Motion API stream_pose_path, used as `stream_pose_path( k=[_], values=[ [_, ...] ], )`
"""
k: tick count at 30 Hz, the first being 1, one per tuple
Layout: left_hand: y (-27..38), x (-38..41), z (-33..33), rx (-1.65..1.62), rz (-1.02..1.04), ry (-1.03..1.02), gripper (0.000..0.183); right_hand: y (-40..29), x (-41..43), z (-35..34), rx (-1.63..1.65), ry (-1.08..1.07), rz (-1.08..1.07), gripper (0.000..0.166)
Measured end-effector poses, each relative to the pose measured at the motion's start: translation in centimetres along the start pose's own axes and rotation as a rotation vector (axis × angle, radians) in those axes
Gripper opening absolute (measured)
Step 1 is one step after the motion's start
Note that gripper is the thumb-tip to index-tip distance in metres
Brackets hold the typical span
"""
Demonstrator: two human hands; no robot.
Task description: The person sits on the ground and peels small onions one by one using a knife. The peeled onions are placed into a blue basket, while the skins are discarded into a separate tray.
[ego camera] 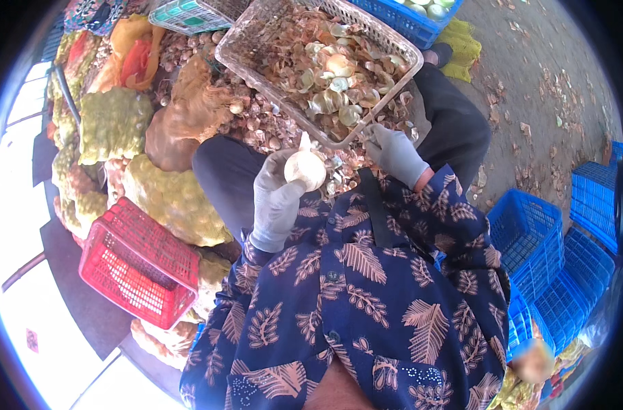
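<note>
My left hand (279,200), in a pale grey glove, is wrapped around a whitish onion (305,170) with its pointed neck upward. Over my lap, my gloved right hand (391,155) is at the near right corner of a dirty plastic crate (278,110). Its fingers are curled, and whether they hold something small is hidden. Brown and pale onion skins (286,61) fill much of the crate, with a few paler onion pieces (340,65) on top. More loose skins (342,169) lie below the crate, between my legs.
Mesh sacks of onions (115,123) crowd the left, beside a red plastic crate (137,266). Blue crates (527,236) stand at right. A blue crate (416,23) at the top holds peeled onions (437,11). Skins litter the floor (527,97).
</note>
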State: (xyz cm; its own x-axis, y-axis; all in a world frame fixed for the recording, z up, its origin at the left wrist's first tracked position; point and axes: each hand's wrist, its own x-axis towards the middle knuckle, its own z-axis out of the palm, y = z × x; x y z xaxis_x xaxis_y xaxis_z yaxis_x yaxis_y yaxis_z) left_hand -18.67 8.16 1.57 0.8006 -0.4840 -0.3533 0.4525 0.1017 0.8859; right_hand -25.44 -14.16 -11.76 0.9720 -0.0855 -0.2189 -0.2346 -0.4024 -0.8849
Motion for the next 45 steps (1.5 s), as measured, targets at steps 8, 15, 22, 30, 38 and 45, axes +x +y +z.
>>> stream_pose_path(
  k=[8, 15, 22, 30, 38, 45],
  values=[
    [2.2, 1.6, 1.5, 0.859, 0.405, -0.171, 0.075, -4.2, -0.3, 0.8, 1.423, -0.499, -0.047, 0.04],
    [0.1, 0.6, 1.9, -0.288, -0.129, -0.173, 0.055, -6.4, 0.1, 1.0, 0.844, 0.035, -0.19, 0.038],
    [-3.0, 1.5, -1.3, -0.325, -0.205, -0.074, 0.04, -8.8, -1.4, 0.6, -0.037, 0.251, -0.434, 0.042],
    [-1.7, 1.9, -0.2, -0.424, -0.199, -0.03, 0.049, -5.4, 0.9, -1.9, 0.349, 0.337, 0.091, 0.018],
    [-1.0, 2.8, -0.9, -0.101, 0.002, 0.088, 0.054, -7.7, -4.7, -1.3, -0.089, 0.063, -0.232, 0.039],
    [-0.8, 2.6, -0.5, 0.035, 0.008, 0.128, 0.054, -7.5, -4.8, -0.2, -0.172, 0.089, -0.237, 0.038]
  ],
)
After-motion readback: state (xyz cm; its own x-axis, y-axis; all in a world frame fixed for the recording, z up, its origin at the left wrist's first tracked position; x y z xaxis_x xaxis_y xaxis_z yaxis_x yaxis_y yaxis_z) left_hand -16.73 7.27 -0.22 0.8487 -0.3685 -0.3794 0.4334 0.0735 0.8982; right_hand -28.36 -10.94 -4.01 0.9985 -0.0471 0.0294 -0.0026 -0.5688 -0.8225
